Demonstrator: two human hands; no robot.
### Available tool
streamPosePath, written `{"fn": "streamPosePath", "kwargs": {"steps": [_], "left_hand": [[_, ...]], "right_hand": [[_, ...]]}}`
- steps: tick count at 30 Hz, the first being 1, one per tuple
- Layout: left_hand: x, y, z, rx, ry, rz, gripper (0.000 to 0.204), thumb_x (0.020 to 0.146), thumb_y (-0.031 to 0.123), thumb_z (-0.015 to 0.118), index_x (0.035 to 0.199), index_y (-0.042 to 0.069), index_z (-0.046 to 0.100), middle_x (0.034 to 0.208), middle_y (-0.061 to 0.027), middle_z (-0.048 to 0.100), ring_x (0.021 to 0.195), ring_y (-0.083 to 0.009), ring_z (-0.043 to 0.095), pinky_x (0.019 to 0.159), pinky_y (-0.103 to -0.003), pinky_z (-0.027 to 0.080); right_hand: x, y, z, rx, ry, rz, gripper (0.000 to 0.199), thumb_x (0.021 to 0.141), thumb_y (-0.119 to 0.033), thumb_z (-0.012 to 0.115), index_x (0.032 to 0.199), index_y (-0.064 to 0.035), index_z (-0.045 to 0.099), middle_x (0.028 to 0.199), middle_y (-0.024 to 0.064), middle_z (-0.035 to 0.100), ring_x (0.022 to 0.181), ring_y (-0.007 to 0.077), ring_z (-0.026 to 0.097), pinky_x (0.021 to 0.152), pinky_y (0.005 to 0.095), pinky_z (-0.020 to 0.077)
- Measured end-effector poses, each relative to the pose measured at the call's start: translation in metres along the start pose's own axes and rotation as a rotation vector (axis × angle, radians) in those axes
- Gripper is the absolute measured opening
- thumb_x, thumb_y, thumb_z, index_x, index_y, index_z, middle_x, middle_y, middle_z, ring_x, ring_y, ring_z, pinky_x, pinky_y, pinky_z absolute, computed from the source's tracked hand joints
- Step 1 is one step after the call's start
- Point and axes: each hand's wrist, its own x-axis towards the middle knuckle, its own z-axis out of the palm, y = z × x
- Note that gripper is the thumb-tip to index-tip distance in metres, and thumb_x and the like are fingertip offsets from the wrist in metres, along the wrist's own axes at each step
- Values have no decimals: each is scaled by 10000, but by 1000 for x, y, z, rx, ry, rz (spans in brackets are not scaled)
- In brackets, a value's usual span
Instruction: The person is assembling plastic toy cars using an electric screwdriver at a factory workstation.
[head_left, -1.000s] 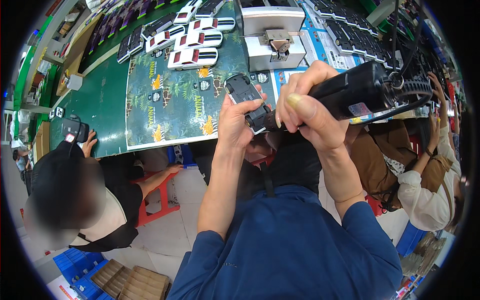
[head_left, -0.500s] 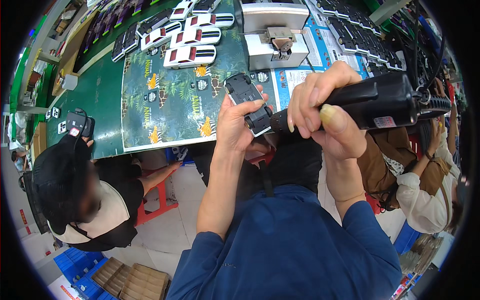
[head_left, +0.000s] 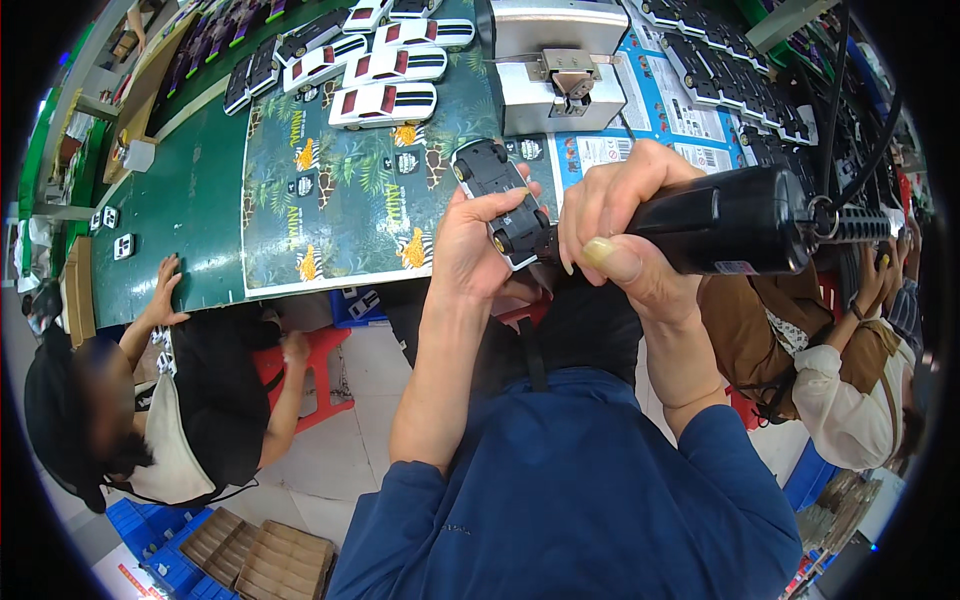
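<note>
My left hand [head_left: 466, 245] is closed around a toy car [head_left: 516, 222] that is turned over, its black underside and wheels facing up and a white body edge showing. My left thumb presses across the underside. In my right hand [head_left: 630, 225] is a black electric screwdriver [head_left: 728, 222], held nearly level with the fingers wrapped round its front part. Its front end points left at the near end of the toy car; my fingers partly cover it, and I cannot tell whether the bit touches the car.
Several white toy cars [head_left: 383, 105] stand at the table's back left. A silver metal fixture [head_left: 560, 105] sits behind my hands. Rows of overturned cars [head_left: 715, 80] lie at the right, near hanging black cables [head_left: 832, 110]. Co-workers sit on both sides; one hand [head_left: 165, 293] rests on the left table edge.
The screwdriver and my right hand have shifted slightly left and down; the toy car stays in my left hand. The person on the left has leaned away, and the black device there is gone from view.
</note>
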Motion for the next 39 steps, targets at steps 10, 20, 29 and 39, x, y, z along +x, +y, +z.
{"fn": "streamPosePath", "kwargs": {"steps": [10,20,29,39], "left_hand": [[2,-1,-1,13,-15,34,405,829,-90,612,1198,43,514,1077,-127,641,904,-246,666,742,-413,589],[-9,47,11,1339,-269,731,560,783,469,787,1086,31,614,968,-118,666,836,-235,664,722,-347,513],[-39,231,-87,2801,-40,907,1070,576,724,723,1426,140,440,1404,-143,446,1342,-317,400,1132,-589,223],[-43,102,-62,1943,-227,1435,569,729,399,815,1132,43,627,1196,-139,608,1110,-349,578,948,-459,463]], "right_hand": [[0,-7,8,103,55,3,294,852,-203,737,915,-49,494,624,49,513,488,125,488,491,288,448],[-3,-21,-22,182,18,-247,421,912,-307,638,1173,-20,474,654,5,494,512,125,482,498,296,434],[-15,4,-70,81,106,-109,307,928,-226,586,1112,1,492,659,25,466,505,107,433,544,267,408],[-35,-2,-86,79,210,-70,318,908,-218,610,1108,3,501,633,28,465,502,114,443,521,270,407]]}}
